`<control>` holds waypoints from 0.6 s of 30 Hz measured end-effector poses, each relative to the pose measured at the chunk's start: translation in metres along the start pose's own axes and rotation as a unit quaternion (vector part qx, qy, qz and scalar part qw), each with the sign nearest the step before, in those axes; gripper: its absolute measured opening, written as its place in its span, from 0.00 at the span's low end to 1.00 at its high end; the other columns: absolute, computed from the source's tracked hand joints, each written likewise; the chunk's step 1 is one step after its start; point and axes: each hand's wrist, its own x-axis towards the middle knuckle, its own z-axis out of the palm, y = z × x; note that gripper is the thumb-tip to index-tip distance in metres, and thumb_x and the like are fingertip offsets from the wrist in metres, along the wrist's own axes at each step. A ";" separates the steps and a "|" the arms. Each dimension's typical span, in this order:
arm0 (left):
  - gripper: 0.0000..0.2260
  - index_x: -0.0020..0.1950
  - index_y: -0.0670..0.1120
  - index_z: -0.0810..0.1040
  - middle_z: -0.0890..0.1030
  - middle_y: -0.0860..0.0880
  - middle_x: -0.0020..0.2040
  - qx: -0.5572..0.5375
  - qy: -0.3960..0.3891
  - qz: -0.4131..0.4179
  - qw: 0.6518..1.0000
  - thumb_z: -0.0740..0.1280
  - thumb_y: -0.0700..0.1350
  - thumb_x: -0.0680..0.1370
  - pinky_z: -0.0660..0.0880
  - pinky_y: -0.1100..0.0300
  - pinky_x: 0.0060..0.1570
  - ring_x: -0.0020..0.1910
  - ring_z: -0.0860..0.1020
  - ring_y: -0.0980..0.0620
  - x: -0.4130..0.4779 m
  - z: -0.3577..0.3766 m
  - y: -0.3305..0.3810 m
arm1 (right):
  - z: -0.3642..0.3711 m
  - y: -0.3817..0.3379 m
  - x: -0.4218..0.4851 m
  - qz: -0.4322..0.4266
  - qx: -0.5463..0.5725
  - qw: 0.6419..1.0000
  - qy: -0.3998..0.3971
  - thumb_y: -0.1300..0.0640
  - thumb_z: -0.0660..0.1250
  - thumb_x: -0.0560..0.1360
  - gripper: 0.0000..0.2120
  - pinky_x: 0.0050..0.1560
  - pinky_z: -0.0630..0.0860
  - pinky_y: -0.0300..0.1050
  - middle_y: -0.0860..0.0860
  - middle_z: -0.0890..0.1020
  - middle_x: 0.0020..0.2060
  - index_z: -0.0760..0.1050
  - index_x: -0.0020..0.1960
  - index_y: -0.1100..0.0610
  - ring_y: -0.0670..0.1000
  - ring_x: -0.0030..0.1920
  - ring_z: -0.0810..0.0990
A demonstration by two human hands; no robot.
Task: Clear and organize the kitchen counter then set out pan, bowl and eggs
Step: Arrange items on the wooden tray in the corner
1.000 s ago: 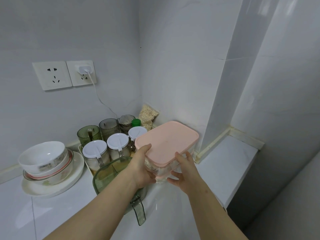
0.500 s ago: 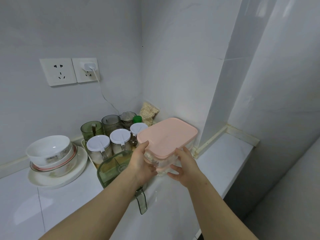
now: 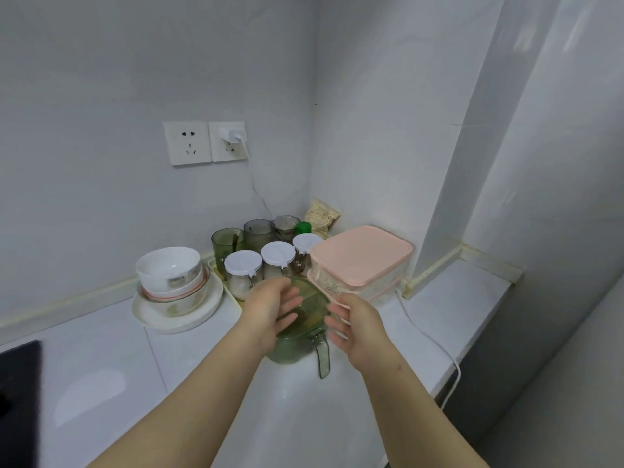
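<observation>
A clear container with a pink lid (image 3: 361, 253) stands on the white counter (image 3: 101, 359) in the back corner, stacked on a second pink-lidded box. My left hand (image 3: 270, 307) and my right hand (image 3: 358, 327) hover just in front of it with relaxed fingers, holding nothing. Between and under them stands a green see-through pitcher (image 3: 297, 336) with its handle toward me. White bowls (image 3: 169, 266) sit stacked on a plate at the left.
Three white-lidded jars (image 3: 275, 256) and dark glass cups (image 3: 258, 231) fill a tray behind the pitcher. A grain bag (image 3: 320, 216) leans in the corner. A white cable (image 3: 435, 346) trails over the counter's right edge. A black hob corner (image 3: 17, 383) shows at the left.
Both hands set the pink-lidded container down in the corner, let go of it and drew back toward me. The camera has tilted and shifted left.
</observation>
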 end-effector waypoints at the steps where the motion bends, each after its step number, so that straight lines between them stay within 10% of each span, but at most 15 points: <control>1: 0.04 0.50 0.45 0.74 0.80 0.49 0.42 -0.001 0.001 0.000 1.000 0.62 0.43 0.79 0.74 0.59 0.41 0.42 0.79 0.53 -0.006 -0.008 -0.001 | 0.006 0.006 -0.006 0.002 -0.002 1.000 -0.013 0.56 0.59 0.79 0.08 0.52 0.72 0.47 0.50 0.78 0.43 0.71 0.56 0.57 0.50 0.44 0.77; 18: 0.05 0.51 0.45 0.76 0.81 0.47 0.43 -0.069 0.219 0.031 0.973 0.61 0.43 0.79 0.75 0.58 0.46 0.43 0.79 0.51 -0.166 -0.147 -0.063 | 0.066 0.121 -0.120 0.082 -0.160 0.961 -0.211 0.56 0.59 0.79 0.08 0.42 0.73 0.43 0.51 0.80 0.43 0.73 0.53 0.56 0.51 0.43 0.79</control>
